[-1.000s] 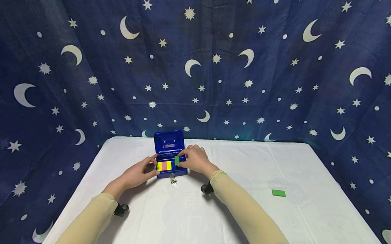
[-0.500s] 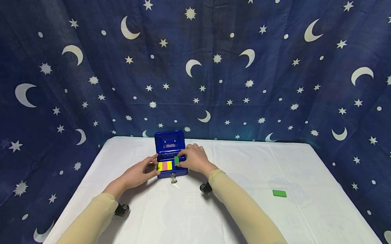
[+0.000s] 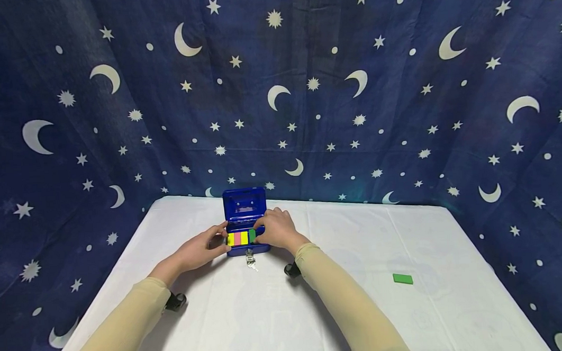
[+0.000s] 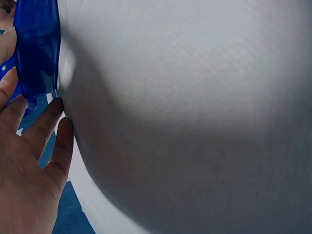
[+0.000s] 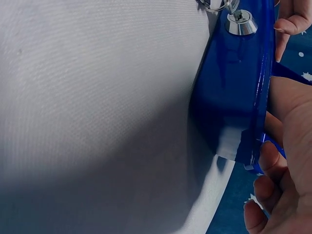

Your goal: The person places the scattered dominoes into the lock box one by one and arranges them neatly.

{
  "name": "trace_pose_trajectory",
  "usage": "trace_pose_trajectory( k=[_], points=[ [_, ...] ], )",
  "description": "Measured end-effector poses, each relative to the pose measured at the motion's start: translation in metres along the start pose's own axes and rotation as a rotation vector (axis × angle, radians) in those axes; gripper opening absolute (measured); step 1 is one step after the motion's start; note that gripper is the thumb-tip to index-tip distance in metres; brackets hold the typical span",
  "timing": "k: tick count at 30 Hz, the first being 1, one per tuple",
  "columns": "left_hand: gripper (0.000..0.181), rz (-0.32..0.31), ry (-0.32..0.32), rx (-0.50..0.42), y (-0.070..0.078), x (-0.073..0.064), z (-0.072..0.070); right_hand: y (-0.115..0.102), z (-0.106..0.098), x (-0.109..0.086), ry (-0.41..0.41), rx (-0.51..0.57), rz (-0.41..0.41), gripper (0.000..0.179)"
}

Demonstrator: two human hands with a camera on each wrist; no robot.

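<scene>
A blue metal cash box (image 3: 262, 249) stands with its lid (image 3: 244, 200) raised. My left hand (image 3: 196, 251) holds the box's left side, thumb at the front corner and index finger farther back. Inside, a pink block (image 3: 237, 239) sits between two yellow ones in a row. At the right end of that row my right hand (image 3: 280, 229) pinches a green block (image 3: 252, 236) between thumb and index finger. In the right wrist view the box wall (image 5: 234, 83) hides that block, and the remaining fingers (image 5: 270, 161) curl outside the box's end.
Keys (image 3: 252, 264) hang from the lock (image 5: 241, 23) on the box's front. Another green block (image 3: 403, 279) lies flat on the white-covered table (image 3: 250, 325) at the right. A dark blue curtain (image 3: 274, 54) with moons and stars rises behind the table.
My right hand has shifted slightly left and brought the green block up beside the yellow one in the row. The left hand and the box have stayed put.
</scene>
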State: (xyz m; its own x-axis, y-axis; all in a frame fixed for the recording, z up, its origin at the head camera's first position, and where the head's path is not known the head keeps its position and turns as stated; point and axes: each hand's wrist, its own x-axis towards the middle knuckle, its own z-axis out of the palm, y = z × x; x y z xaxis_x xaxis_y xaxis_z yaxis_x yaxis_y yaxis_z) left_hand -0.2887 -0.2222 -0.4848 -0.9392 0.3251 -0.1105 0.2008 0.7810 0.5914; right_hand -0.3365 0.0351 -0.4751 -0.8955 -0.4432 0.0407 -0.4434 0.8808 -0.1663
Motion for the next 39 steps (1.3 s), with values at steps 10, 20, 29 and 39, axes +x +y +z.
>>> trace_pose_trajectory(
  k=[10,20,29,39],
  points=[
    [0.049,0.009,0.001,-0.002,0.0016,0.0018,-0.0004,-0.0005,0.0026,0.0043,-0.012,-0.022,-0.002,0.036],
    [0.050,0.018,-0.004,-0.016,-0.0006,0.0023,-0.0007,-0.0031,0.0015,0.0041,-0.024,-0.050,-0.005,0.034],
    [0.049,0.022,0.007,-0.002,-0.0033,0.0028,0.0007,-0.0048,0.0014,0.0049,-0.037,-0.054,-0.006,0.033],
    [0.049,0.021,0.005,0.001,-0.0038,0.0028,0.0017,-0.0066,0.0027,0.0045,-0.040,-0.057,0.004,0.035]
  ],
)
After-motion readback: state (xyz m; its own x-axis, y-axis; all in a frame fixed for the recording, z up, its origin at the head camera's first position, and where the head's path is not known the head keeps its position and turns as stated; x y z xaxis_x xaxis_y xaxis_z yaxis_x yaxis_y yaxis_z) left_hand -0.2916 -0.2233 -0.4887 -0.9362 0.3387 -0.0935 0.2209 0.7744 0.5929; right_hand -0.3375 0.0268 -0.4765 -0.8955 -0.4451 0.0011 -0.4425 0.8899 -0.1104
